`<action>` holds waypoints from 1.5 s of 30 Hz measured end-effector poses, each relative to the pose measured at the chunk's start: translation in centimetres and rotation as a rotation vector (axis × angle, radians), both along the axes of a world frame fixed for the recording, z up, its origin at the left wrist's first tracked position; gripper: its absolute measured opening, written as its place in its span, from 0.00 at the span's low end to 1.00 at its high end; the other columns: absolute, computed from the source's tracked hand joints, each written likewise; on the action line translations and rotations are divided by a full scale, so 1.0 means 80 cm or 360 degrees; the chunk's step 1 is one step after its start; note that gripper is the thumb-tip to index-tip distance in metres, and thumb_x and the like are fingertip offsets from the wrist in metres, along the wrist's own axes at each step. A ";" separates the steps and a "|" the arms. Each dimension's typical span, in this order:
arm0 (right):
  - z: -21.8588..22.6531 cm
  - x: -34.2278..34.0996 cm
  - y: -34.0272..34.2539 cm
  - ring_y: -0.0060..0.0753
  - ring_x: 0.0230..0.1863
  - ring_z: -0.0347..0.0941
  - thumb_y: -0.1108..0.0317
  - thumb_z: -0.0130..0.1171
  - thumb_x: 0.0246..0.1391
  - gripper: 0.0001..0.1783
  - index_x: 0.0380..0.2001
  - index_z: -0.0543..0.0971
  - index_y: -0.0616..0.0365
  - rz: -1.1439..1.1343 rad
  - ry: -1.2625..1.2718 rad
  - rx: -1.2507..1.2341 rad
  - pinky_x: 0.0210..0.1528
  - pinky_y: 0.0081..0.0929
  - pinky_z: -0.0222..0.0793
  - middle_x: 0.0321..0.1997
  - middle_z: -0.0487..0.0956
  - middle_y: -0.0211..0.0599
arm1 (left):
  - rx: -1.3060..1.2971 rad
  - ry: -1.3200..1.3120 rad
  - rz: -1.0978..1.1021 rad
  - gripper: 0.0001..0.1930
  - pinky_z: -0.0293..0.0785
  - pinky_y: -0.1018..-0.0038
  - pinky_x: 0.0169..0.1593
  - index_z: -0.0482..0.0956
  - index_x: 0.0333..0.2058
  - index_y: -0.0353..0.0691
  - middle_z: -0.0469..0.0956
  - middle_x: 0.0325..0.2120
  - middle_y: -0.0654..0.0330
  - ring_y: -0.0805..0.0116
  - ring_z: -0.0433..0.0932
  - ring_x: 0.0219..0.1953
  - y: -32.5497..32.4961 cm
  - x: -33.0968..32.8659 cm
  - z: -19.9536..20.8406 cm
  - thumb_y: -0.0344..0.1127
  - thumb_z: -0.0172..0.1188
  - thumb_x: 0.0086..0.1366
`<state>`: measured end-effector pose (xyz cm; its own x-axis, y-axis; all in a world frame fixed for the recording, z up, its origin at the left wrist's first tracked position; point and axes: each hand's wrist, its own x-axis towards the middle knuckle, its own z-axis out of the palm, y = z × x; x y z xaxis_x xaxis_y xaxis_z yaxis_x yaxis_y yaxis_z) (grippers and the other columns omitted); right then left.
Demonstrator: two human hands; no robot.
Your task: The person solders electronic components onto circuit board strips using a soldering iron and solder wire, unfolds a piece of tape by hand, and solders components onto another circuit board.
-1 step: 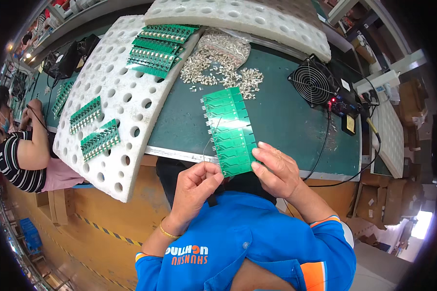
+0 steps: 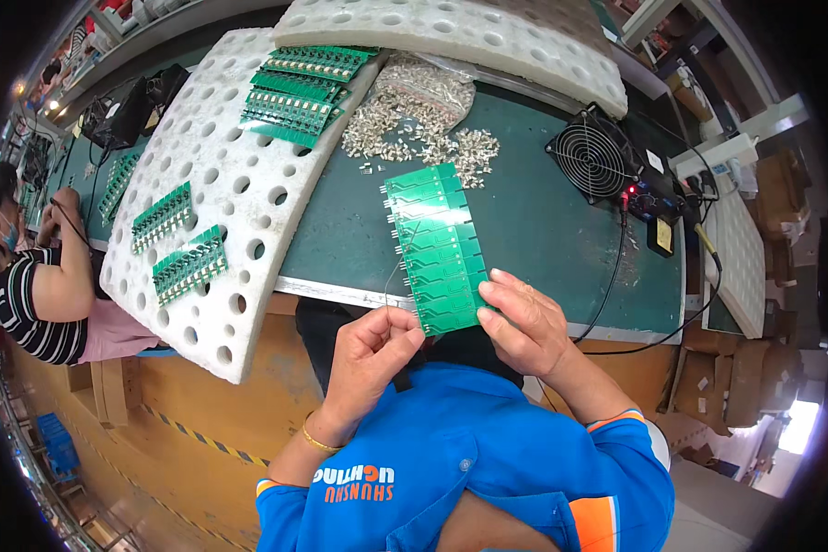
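Observation:
A green circuit board panel [image 2: 443,262] is held up over the bench's front edge, with a row of metal pins along its left side. My right hand [image 2: 529,322] grips its lower right edge between thumb and fingers. At the lower left corner, my left hand [image 2: 374,354] is closed in a pinch on a thin grey wire [image 2: 388,283], which curves up past the pins. Whether those fingertips also press on the board, I cannot tell. Beyond the board lies a heap of small silvery components [image 2: 460,152], partly spilling from a clear plastic bag [image 2: 437,83].
A white foam sheet [image 2: 207,175] with holes leans at left, bearing stacked boards [image 2: 294,97] and two single panels [image 2: 190,265]. Another foam sheet [image 2: 524,46] lies behind. At right stand a black fan [image 2: 593,156] and a cable [image 2: 616,267]. A co-worker [image 2: 60,276] sits at left.
The board has tilted very slightly, and the glare on its surface has shrunk. Both hands keep nearly the same place and grip.

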<state>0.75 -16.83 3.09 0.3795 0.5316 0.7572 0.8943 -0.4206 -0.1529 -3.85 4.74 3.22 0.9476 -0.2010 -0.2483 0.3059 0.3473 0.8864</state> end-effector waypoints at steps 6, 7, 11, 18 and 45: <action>-0.007 -0.004 0.000 0.47 0.42 0.78 0.77 0.63 0.42 0.09 0.31 0.77 0.66 0.0009 0.0038 0.0037 0.48 0.42 0.76 0.42 0.77 0.54 | 0.0114 -0.0085 0.0036 0.04 0.60 0.88 0.27 0.77 0.32 0.33 0.74 0.22 0.70 0.89 0.64 0.24 -0.001 -0.002 -0.004 0.28 0.59 0.61; -0.009 -0.004 0.001 0.47 0.42 0.78 0.77 0.63 0.42 0.10 0.31 0.77 0.66 -0.0009 0.0055 0.0060 0.48 0.41 0.76 0.42 0.77 0.53 | 0.0111 -0.0089 0.0043 0.04 0.62 0.88 0.28 0.77 0.33 0.33 0.75 0.23 0.70 0.88 0.66 0.24 -0.001 -0.002 -0.005 0.28 0.59 0.61; -0.017 -0.006 0.004 0.46 0.42 0.78 0.79 0.64 0.40 0.11 0.31 0.76 0.64 -0.0073 0.0106 0.0086 0.47 0.40 0.76 0.42 0.77 0.52 | 0.0159 -0.0128 0.0064 0.05 0.65 0.88 0.30 0.77 0.34 0.33 0.78 0.25 0.67 0.88 0.68 0.25 -0.003 -0.002 -0.007 0.28 0.59 0.62; -0.045 -0.010 0.004 0.48 0.40 0.78 0.80 0.65 0.38 0.13 0.30 0.75 0.63 -0.0127 0.0205 -0.0001 0.45 0.38 0.77 0.40 0.78 0.51 | 0.0249 -0.0055 0.0090 0.05 0.64 0.88 0.27 0.77 0.33 0.33 0.77 0.24 0.69 0.88 0.68 0.24 -0.008 -0.001 -0.045 0.29 0.59 0.61; -0.043 -0.086 0.284 0.39 0.23 0.74 0.80 0.65 0.34 0.14 0.29 0.76 0.63 0.1171 0.0809 -0.0977 0.24 0.30 0.68 0.25 0.77 0.42 | 0.0536 0.0115 0.2133 0.14 0.64 0.76 0.26 0.72 0.21 0.36 0.68 0.16 0.61 0.75 0.67 0.20 0.186 -0.206 -0.268 0.32 0.48 0.66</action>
